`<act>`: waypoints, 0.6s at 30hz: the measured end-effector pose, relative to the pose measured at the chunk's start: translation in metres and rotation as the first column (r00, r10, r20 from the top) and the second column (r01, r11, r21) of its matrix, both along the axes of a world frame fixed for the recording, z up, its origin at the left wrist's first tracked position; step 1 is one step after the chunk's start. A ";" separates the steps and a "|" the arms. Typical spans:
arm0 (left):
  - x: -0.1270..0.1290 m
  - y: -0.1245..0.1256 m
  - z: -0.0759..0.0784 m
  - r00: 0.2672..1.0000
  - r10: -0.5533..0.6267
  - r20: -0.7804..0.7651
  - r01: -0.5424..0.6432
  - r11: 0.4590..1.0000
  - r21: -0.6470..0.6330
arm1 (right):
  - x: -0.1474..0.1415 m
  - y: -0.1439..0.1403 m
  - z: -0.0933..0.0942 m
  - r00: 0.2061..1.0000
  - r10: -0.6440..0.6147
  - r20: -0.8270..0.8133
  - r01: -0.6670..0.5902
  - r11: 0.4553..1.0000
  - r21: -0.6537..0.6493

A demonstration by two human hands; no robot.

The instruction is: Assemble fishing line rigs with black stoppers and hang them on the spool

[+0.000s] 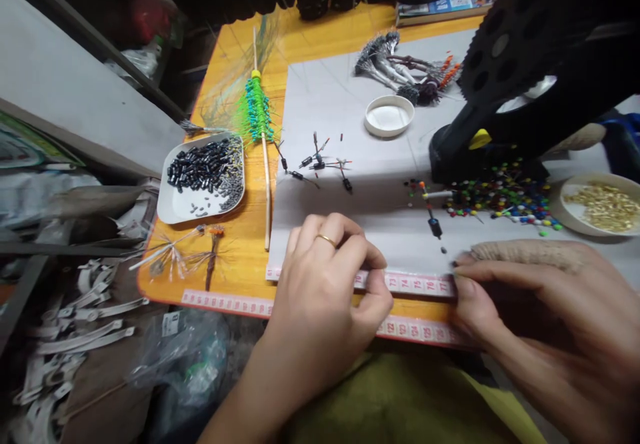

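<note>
We pinch the measuring tape [415, 283] between our left hand [325, 291] and right hand [530, 297], fingers curled closed on its ends, at the bench's [245, 231] near edge.

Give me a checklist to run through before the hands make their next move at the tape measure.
1. Left hand on the tape measure: ok, fingertips press it.
2. Right hand at the tape's edge: ok.
3. Anything pinched in the right fingers: cannot tell.
4. Coloured pins close by: ok.
5. Tray of black tubes close by: ok, left of the grey mat.
</note>
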State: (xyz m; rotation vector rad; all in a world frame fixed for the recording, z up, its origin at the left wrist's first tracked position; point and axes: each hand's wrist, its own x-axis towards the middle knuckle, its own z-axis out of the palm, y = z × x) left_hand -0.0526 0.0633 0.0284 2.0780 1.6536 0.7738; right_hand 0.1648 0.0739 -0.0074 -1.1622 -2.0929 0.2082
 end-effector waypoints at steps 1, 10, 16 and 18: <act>0.000 0.000 0.000 1.000 0.003 -0.003 -0.003 1.000 -0.015 | 0.001 0.001 -0.001 1.000 0.003 0.006 -0.003 1.000 0.013; -0.001 0.003 -0.001 1.000 0.014 0.012 -0.013 0.999 -0.040 | 0.003 0.004 -0.005 1.000 0.001 0.016 -0.002 0.998 0.063; -0.004 -0.002 -0.001 0.999 -0.009 0.046 0.006 0.998 0.055 | -0.004 0.000 0.005 1.000 -0.014 -0.005 0.014 1.000 0.020; -0.002 -0.007 -0.001 0.996 -0.004 0.094 -0.013 0.983 0.182 | -0.005 -0.004 0.007 0.999 -0.027 -0.047 0.027 1.000 0.009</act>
